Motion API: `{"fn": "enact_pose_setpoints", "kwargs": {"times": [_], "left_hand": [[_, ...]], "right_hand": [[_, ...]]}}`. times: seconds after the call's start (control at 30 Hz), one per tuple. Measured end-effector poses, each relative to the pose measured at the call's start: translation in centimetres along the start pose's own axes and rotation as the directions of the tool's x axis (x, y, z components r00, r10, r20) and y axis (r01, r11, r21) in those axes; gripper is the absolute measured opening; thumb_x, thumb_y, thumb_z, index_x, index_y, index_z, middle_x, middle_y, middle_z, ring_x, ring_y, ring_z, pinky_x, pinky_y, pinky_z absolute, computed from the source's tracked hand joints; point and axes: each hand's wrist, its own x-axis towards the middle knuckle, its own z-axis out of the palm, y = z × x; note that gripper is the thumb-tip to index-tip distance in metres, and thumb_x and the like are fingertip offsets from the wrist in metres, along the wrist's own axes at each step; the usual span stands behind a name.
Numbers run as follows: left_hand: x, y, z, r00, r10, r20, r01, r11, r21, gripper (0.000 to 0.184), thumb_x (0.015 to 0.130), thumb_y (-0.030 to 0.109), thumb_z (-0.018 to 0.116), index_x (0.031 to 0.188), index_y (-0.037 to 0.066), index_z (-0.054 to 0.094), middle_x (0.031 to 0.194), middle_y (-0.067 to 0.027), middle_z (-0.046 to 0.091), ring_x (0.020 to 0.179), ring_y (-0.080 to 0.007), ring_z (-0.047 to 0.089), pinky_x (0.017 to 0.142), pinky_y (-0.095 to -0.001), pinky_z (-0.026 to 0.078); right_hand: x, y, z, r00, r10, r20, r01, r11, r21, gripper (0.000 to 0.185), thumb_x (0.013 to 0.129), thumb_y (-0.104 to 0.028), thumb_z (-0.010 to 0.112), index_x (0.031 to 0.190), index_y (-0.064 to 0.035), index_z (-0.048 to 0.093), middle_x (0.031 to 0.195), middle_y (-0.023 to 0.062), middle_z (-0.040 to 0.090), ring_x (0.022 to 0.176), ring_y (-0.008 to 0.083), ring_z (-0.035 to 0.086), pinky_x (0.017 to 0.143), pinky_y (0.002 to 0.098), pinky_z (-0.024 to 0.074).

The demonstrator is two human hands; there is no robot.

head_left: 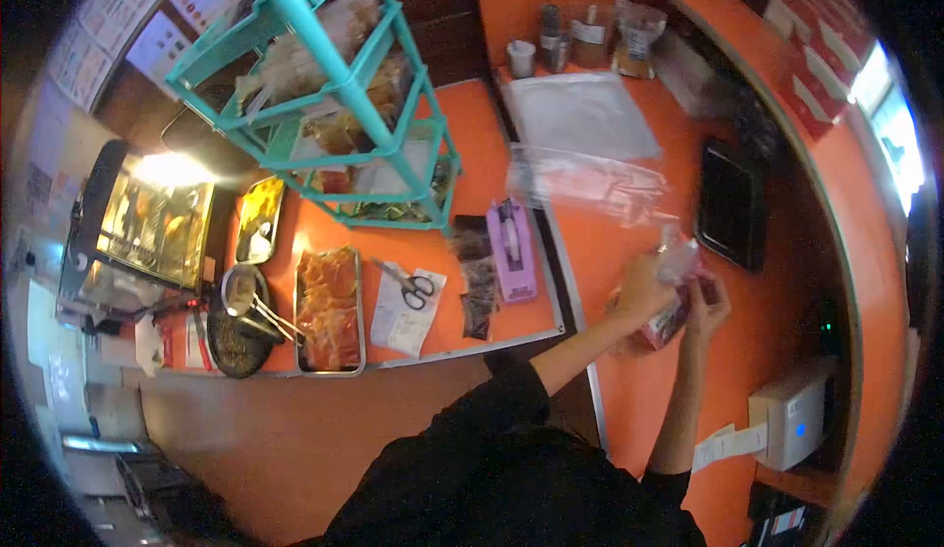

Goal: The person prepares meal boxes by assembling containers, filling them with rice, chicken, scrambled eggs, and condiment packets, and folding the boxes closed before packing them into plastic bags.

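Note:
Over the orange counter, both hands are at a small clear plastic bag (665,327) with something red and dark inside. My left hand (646,289) is closed around its gathered upper part. The fingers of my right hand (708,303) are bent and pinch the bag's right side near the top. Blur and the fingers hide the exact contents. Just beyond the hands lie flat clear plastic bags (600,181), and past them a stack of white sheets or bags (585,115).
A black tray (731,203) lies to the right, near a white printer-like box (795,417). On the left counter are a purple tape dispenser (510,252), scissors (416,291) on paper, a metal tray of packets (329,313), a strainer (239,291) and a teal tiered rack (339,154).

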Motion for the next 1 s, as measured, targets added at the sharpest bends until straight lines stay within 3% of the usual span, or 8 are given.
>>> {"fn": "enact_pose_setpoints", "kwargs": {"times": [0.17, 0.3, 0.5, 0.6, 0.73, 0.8, 0.9, 1.0], "left_hand": [[0.3, 0.3, -0.2, 0.989, 0.143, -0.043, -0.147, 0.980, -0.137, 0.028, 0.064, 0.014, 0.071, 0.087, -0.001, 0.065, 0.075, -0.0200, 0.064, 0.071, -0.0343, 0.065, 0.065, -0.0411, 0.049], [0.1, -2.4, 1.8, 0.999, 0.025, -0.048, -0.023, 0.999, 0.048, 0.025, 0.069, 0.018, 0.070, 0.088, 0.001, 0.066, 0.081, -0.0219, 0.065, 0.077, -0.0363, 0.065, 0.070, -0.0422, 0.050], [0.4, 0.3, -0.5, 0.991, -0.023, 0.133, 0.022, 1.000, 0.004, 0.022, 0.070, 0.016, 0.068, 0.087, 0.003, 0.065, 0.080, -0.0199, 0.065, 0.080, -0.0356, 0.064, 0.071, -0.0435, 0.049], [0.2, 1.2, -1.4, 0.986, -0.076, 0.146, 0.103, 0.976, -0.191, 0.023, 0.068, 0.014, 0.068, 0.087, 0.002, 0.064, 0.079, -0.0188, 0.065, 0.077, -0.0357, 0.064, 0.069, -0.0432, 0.049], [0.2, 0.4, -0.9, 0.991, 0.112, 0.078, -0.102, 0.987, -0.128, 0.025, 0.068, 0.013, 0.067, 0.090, 0.003, 0.063, 0.083, -0.0207, 0.064, 0.079, -0.0369, 0.063, 0.071, -0.0430, 0.048], [-0.1, 0.1, -0.8, 0.986, 0.165, 0.037, -0.156, 0.972, -0.177, 0.026, 0.068, 0.013, 0.067, 0.091, 0.003, 0.063, 0.085, -0.0216, 0.064, 0.081, -0.0373, 0.062, 0.072, -0.0435, 0.047], [-0.1, 0.2, -0.8, 0.976, 0.168, 0.136, -0.150, 0.980, -0.133, 0.027, 0.069, 0.012, 0.066, 0.094, 0.002, 0.062, 0.090, -0.0231, 0.063, 0.086, -0.0384, 0.061, 0.077, -0.0445, 0.046], [0.2, -0.3, 0.0, 0.976, 0.216, 0.017, -0.215, 0.976, -0.031, 0.028, 0.067, 0.010, 0.066, 0.093, 0.001, 0.062, 0.089, -0.0236, 0.063, 0.085, -0.0390, 0.061, 0.077, -0.0449, 0.047]], "right_hand": [[1.6, -0.4, -1.5, 0.996, -0.059, 0.061, 0.062, 0.996, -0.057, 0.004, 0.080, 0.000, 0.060, 0.084, -0.0011, 0.062, 0.083, 0.0033, 0.062, 0.076, 0.0115, 0.057, 0.068, 0.0251, 0.0470], [1.1, -1.7, -2.1, 0.968, 0.009, 0.251, 0.069, 0.951, -0.301, 0.004, 0.079, -0.001, 0.061, 0.083, -0.0009, 0.061, 0.078, 0.0029, 0.062, 0.070, 0.0110, 0.057, 0.065, 0.0251, 0.0469], [0.8, -3.9, -0.9, 0.975, 0.078, 0.207, -0.044, 0.985, -0.164, 0.005, 0.076, 0.003, 0.063, 0.079, 0.0000, 0.060, 0.072, 0.0024, 0.061, 0.068, 0.0105, 0.057, 0.062, 0.0251, 0.0470], [1.7, -1.5, -3.1, 0.953, 0.117, 0.279, -0.041, 0.963, -0.266, 0.009, 0.075, 0.003, 0.065, 0.082, 0.0000, 0.060, 0.075, 0.0035, 0.063, 0.067, 0.0113, 0.058, 0.061, 0.0258, 0.0476], [1.8, -1.3, -3.4, 0.923, 0.110, 0.368, 0.044, 0.922, -0.386, 0.013, 0.078, -0.001, 0.064, 0.091, 0.0010, 0.060, 0.077, 0.0062, 0.064, 0.066, 0.0132, 0.059, 0.061, 0.0285, 0.0482], [2.0, -1.3, -3.0, 0.909, 0.011, 0.416, 0.292, 0.695, -0.657, 0.018, 0.084, -0.008, 0.059, 0.100, 0.0019, 0.059, 0.082, 0.0112, 0.066, 0.070, 0.0194, 0.062, 0.064, 0.0333, 0.0492], [1.8, -3.3, -1.6, 0.965, -0.096, 0.245, 0.247, 0.656, -0.713, 0.024, 0.084, -0.001, 0.052, 0.107, 0.0038, 0.056, 0.089, 0.0148, 0.064, 0.075, 0.0156, 0.061, 0.067, 0.0289, 0.0479], [1.1, -3.1, -1.4, 0.896, -0.303, 0.324, 0.433, 0.755, -0.493, 0.026, 0.086, -0.003, 0.050, 0.111, 0.0018, 0.055, 0.095, 0.0169, 0.063, 0.079, 0.0216, 0.062, 0.066, 0.0311, 0.0475]]}}
